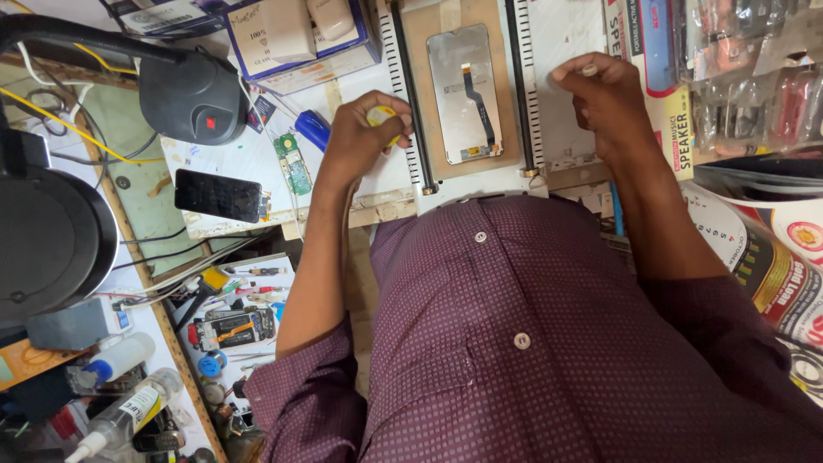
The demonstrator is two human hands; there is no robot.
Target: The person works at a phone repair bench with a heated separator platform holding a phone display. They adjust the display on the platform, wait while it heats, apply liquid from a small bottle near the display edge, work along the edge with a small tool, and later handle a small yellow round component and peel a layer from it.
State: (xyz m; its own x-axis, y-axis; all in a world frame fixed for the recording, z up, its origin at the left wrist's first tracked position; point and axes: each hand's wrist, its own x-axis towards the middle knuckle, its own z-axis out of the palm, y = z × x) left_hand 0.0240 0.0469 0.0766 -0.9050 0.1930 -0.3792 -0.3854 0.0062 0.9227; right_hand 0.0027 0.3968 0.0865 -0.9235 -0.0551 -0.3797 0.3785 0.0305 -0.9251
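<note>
Bench clutter at far left: a round black dome-shaped device is seen at the edge, with clear plastic squeeze bottles below it. A black lamp head with a small red mark hangs over the white work mat. A dark smartphone lying face up is placed at the mat's front edge, just beside a small green circuit board and a blue plastic tool handle.

Left hand is closed around a small yellow round object, pinched between thumb and fingers, right against the left black rail of the separator plate.

Phone display panel, grey back with black flex cable, lies flat on the tan plate, between the two rails, touched by neither hand.

Right hand is curled shut just beyond the right black rail, thumb and forefinger pinched on something small; what is held cannot be told.

A maroon dotted shirt fills the lower view. Printed cardboard boxes and bagged parts are stacked at right.
</note>
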